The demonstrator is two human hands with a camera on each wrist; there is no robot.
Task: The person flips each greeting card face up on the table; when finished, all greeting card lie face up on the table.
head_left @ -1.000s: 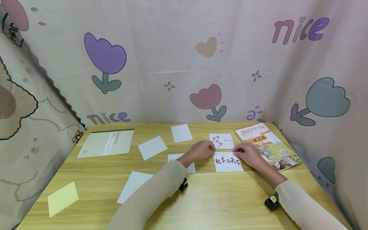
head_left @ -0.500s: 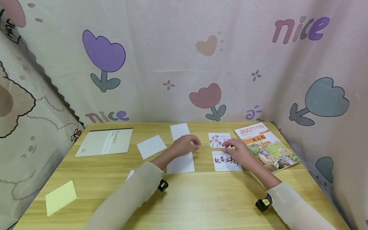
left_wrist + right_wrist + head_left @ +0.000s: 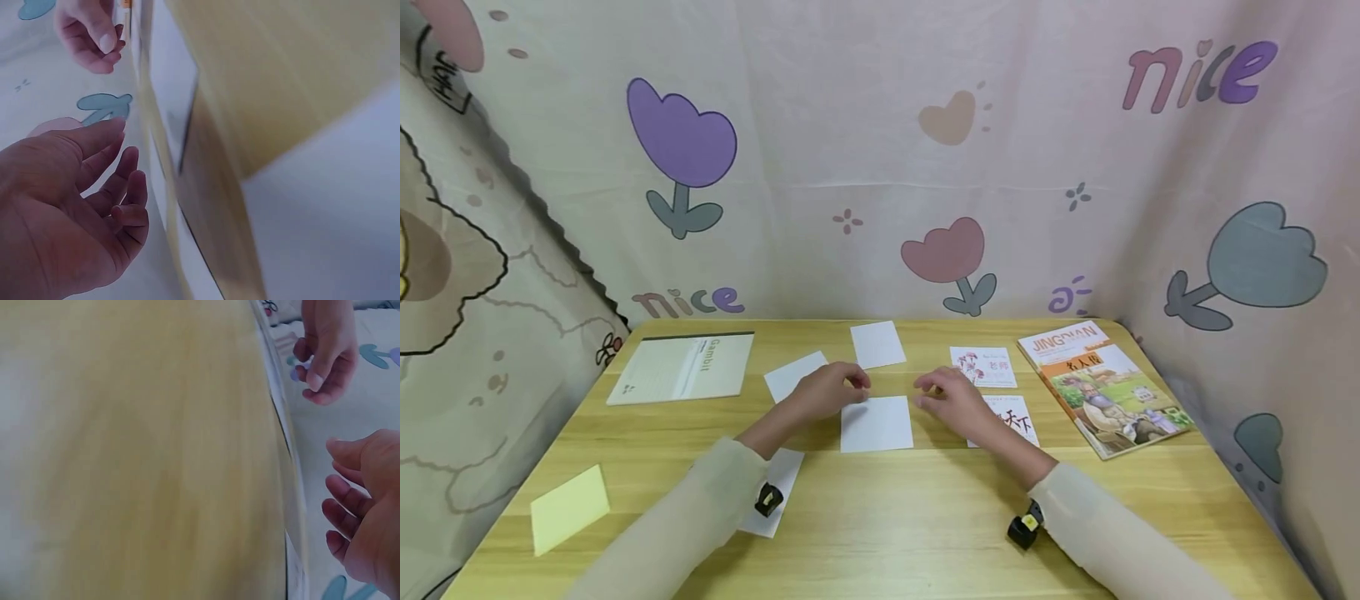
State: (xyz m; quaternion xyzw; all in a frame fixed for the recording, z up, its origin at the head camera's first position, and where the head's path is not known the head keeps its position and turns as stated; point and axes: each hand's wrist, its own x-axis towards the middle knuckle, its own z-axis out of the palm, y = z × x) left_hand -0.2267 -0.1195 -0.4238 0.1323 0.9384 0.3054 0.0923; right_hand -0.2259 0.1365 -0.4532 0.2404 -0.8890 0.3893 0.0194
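Observation:
Above the table, my left hand [image 3: 829, 392] hovers at the upper left corner of a blank white card [image 3: 877, 425], its fingers loosely bent around nothing. My right hand [image 3: 953, 403] is over the gap between that card and two printed cards, also holding nothing. One printed card [image 3: 998, 367] bears pink flowers; below it lies a card with dark red characters [image 3: 1017, 418], partly covered by my right hand and forearm. In the left wrist view the left palm [image 3: 69, 212] faces sideways with relaxed fingers. The right wrist view shows the right fingers [image 3: 345, 499] loosely curved and apart.
Other blank white cards lie at the back [image 3: 878, 344], behind the left hand [image 3: 792, 375] and under the left forearm [image 3: 784, 473]. A Gambit notebook [image 3: 681, 368] is back left, a yellow paper [image 3: 571, 510] front left, and a magazine [image 3: 1105, 390] back right.
Both hands have come away from the two printed cards and moved left, to the blank white card. The printed cards stay where they were, one below the other.

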